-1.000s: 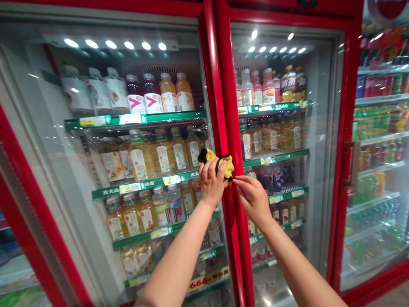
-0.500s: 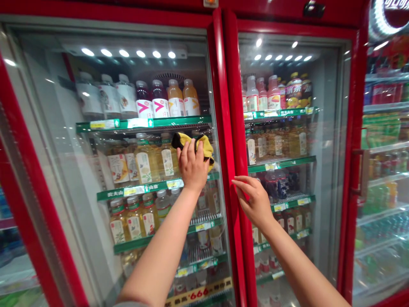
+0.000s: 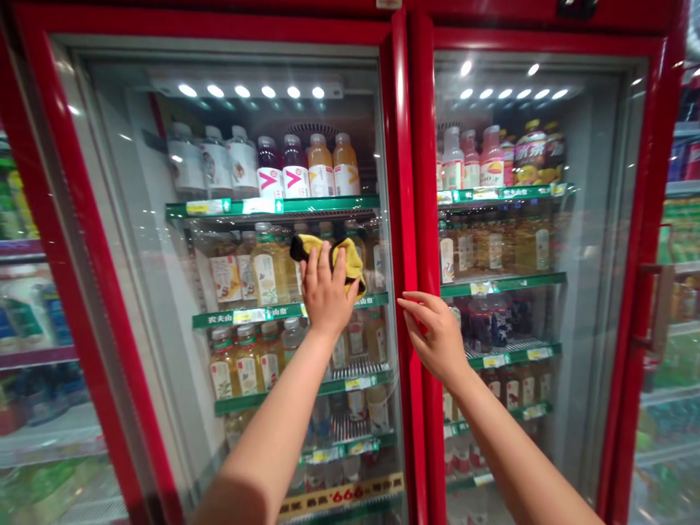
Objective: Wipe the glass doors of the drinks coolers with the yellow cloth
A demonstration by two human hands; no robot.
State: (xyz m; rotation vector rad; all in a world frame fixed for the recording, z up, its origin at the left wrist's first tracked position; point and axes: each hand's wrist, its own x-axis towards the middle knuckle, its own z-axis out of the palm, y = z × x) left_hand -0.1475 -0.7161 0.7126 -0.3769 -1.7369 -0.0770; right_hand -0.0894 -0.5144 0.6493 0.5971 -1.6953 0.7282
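My left hand [image 3: 328, 295] lies spread over a yellow cloth [image 3: 353, 255] with black edging, pressing it to the glass of the left cooler door [image 3: 153, 292]. Bottles of pale yellow drink [image 3: 266, 270] stand on a shelf behind that glass. To the right, my right hand [image 3: 437, 339] has its fingers stretched out and holds nothing. Its fingertips are at the red door frame [image 3: 405, 219], where the two doors meet; whether they touch it I cannot tell. Part of the cloth is hidden under my left fingers.
The right cooler door [image 3: 508, 240] has a handle [image 3: 653, 310] on its far side. Green-edged shelves [image 3: 273, 206] with several bottles fill both coolers. Other stocked shelves [image 3: 41, 357] appear at the left edge. A promotional strip [image 3: 344, 496] runs low across the left door.
The view has swung left, so the coolers appear farther right. Relative to the door, my left hand and the cloth have slid left across the glass. My right hand has also shifted left along the frame.
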